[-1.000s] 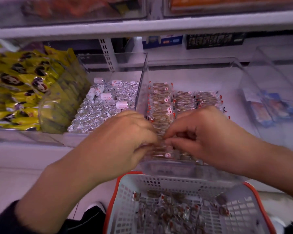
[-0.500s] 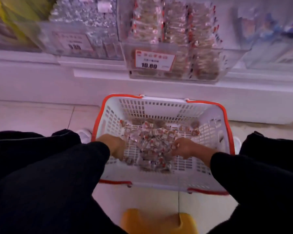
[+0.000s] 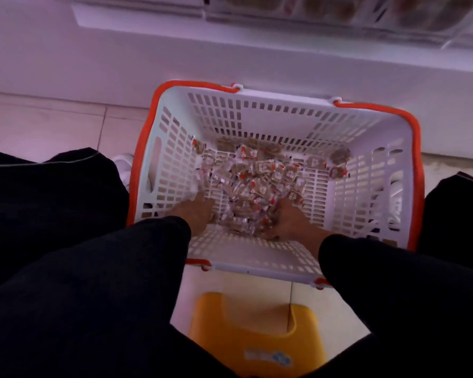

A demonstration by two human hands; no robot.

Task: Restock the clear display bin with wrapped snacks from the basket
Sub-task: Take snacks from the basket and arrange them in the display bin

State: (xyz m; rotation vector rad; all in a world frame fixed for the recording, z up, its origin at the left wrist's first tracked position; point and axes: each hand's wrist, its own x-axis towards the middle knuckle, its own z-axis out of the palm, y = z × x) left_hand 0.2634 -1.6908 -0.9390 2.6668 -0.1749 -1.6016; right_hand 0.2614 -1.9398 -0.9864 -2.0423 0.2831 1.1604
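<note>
White basket [image 3: 260, 255] walls ring both hands [image 3: 200, 211] at the snacks [image 3: 254, 184]; finger state unclear.

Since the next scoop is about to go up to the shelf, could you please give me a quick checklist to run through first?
1. Both hands inside the basket: ok, left hand and right hand flank the wrapped snacks.
2. Snacks remaining to scoop: ok, a loose pile.
3. Snacks firmly gripped: cannot tell, fingers are buried and blurred.
4. Display bin has room: cannot tell, only its lower edge shows.
5. Yellow stool clear of the basket: ok.
</note>
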